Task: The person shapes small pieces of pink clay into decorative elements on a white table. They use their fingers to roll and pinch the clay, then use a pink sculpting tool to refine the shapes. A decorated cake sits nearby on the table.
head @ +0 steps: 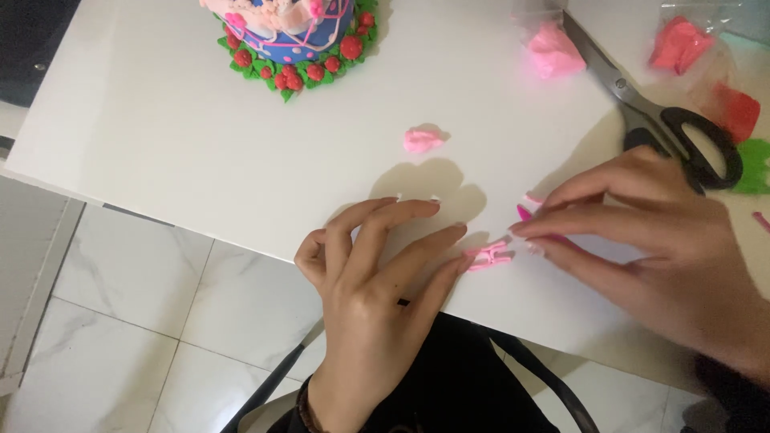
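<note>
A small pink clay piece made of thin strips (489, 256) lies near the front edge of the white table (160, 120). My left hand (377, 281) rests beside it, fingers spread, one fingertip touching its left end. My right hand (642, 240) comes in from the right, its fingers pinched around a tiny pink tool or clay bit (525, 211) just above the piece. A loose pink clay lump (422, 139) sits farther back on the table.
A blue clay cake model (293, 40) ringed with red berries and green leaves stands at the back. Black-handled scissors (666, 120) lie at the right, near bagged pink clay (552, 50), red clay (680, 44) and green clay (754, 164). Tiled floor shows at the left.
</note>
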